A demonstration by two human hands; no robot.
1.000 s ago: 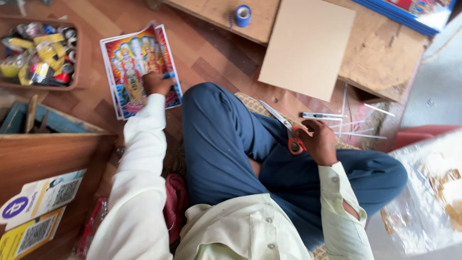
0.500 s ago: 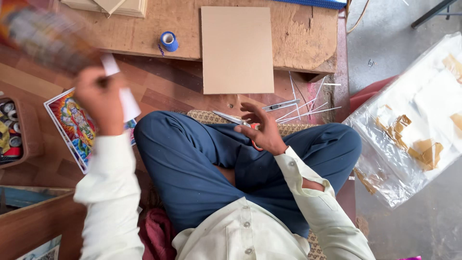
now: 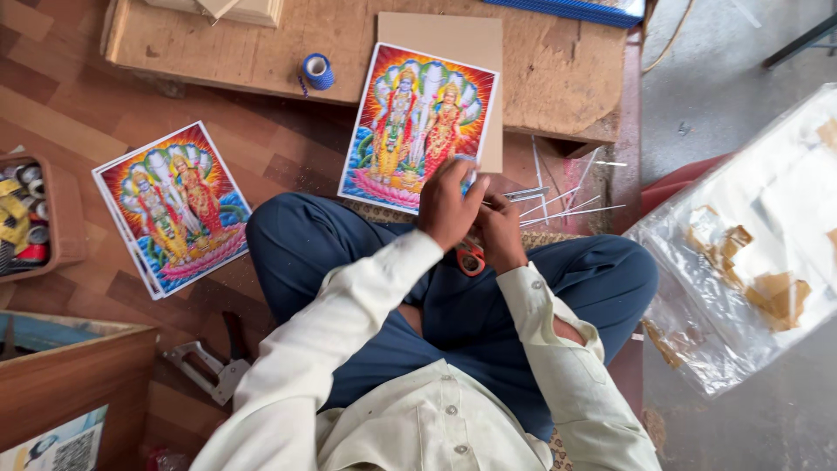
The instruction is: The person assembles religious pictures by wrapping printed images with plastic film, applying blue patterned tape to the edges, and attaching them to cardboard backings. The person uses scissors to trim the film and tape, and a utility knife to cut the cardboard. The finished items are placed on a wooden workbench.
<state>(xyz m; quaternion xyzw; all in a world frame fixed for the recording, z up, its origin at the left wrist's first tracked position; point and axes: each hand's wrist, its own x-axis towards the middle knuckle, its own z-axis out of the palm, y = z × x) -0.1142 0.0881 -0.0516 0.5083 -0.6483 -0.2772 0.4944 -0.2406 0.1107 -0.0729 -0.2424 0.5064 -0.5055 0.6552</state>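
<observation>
Left hand [image 3: 449,205] pinches print [image 3: 418,122] bottom edge, frame centre; thin, floppy, creasable. Right hand [image 3: 501,231] grip unclear, near scissors [image 3: 471,257].

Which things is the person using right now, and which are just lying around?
In use:
- left hand on the colourful print
- cardboard sheet under that print
- right hand with the orange-handled scissors

Lying about:
- stack of prints on the floor
- blue tape roll
- staple gun
- tray of small tins
- plastic bag of scraps
</observation>
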